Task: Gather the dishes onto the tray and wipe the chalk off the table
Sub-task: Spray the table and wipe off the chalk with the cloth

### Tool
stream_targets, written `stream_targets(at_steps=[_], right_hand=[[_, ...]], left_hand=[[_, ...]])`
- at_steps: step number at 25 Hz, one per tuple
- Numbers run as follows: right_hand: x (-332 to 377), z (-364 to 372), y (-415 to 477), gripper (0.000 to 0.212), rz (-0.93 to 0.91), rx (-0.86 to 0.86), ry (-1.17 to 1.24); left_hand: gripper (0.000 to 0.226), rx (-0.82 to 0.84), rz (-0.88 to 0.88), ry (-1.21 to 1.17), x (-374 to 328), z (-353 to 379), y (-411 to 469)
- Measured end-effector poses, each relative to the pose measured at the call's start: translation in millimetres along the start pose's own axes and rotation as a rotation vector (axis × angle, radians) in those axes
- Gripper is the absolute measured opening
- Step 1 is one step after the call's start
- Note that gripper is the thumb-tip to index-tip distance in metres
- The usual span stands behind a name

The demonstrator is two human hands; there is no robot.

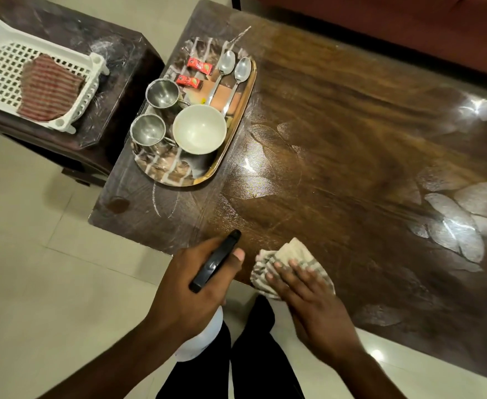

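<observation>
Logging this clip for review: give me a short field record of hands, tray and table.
left hand: grips spray bottle
right hand: presses cloth on table, near edge
tray: holds bowl, two steel cups, two spoons, two red sachets
chalk: streaks show beside tray
side table: white basket with striped cloth

Right of the tray (248, 93) the surface (351, 145) lies bare and wide, free for a pass. The tray, crowded with cups (161, 93), bowl (199, 129) and spoons (226, 63), blocks the far-left end. At the near edge the left hand (190, 295) and its spray bottle (216, 260) sit just beside the cloth (288, 251).
</observation>
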State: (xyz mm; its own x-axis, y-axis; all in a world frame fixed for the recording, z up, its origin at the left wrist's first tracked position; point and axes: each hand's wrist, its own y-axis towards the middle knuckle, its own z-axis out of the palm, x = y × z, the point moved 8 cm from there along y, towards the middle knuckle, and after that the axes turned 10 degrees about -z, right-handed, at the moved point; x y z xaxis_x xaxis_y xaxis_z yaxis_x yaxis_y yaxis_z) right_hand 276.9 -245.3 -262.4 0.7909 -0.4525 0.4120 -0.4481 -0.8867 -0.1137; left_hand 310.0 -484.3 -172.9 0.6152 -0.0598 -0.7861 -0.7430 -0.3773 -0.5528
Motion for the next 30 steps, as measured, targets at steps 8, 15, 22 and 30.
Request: stream_targets(at_steps=[8, 15, 22, 30], right_hand=[[-71, -61, 58, 0.059, 0.566, -0.359, 0.092], [6, -48, 119, 0.023, 0.591, -0.341, 1.058], [63, -78, 201, 0.035, 0.682, -0.29, 1.956], [111, -125, 301, 0.032, 0.56, -0.252, 1.763]], left_hand=[[0.042, -0.047, 0.027, 0.012, -10, -16, 22], [0.032, -0.152, 0.21, -0.093, -60, -66, 43], [0.032, -0.373, 0.273, -0.246, -66, -161, 36], [0.039, -0.569, 0.301, -0.341, -51, -284, 31]])
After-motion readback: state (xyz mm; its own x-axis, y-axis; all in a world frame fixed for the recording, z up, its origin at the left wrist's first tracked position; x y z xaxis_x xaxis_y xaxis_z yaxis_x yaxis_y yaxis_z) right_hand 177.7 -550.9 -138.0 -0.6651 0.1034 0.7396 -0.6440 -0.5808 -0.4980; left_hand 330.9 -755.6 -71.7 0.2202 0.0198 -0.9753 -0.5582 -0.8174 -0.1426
